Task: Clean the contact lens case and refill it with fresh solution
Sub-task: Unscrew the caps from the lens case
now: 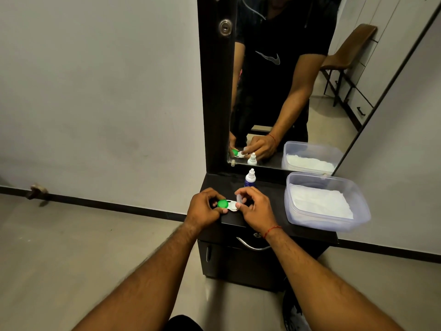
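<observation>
A white contact lens case lies on the black dresser top, with a green cap on its left well. My left hand grips the case at the green-capped end. My right hand pinches a clear white cap at the case's right well; whether the cap is on or off the well I cannot tell. A small solution bottle with a white nozzle and blue label stands upright just behind the case.
A clear plastic box holding white tissue sits at the right of the dresser top. A mirror stands behind, reflecting the hands and bottle. A drawer with a metal handle is under the top. Floor lies to the left.
</observation>
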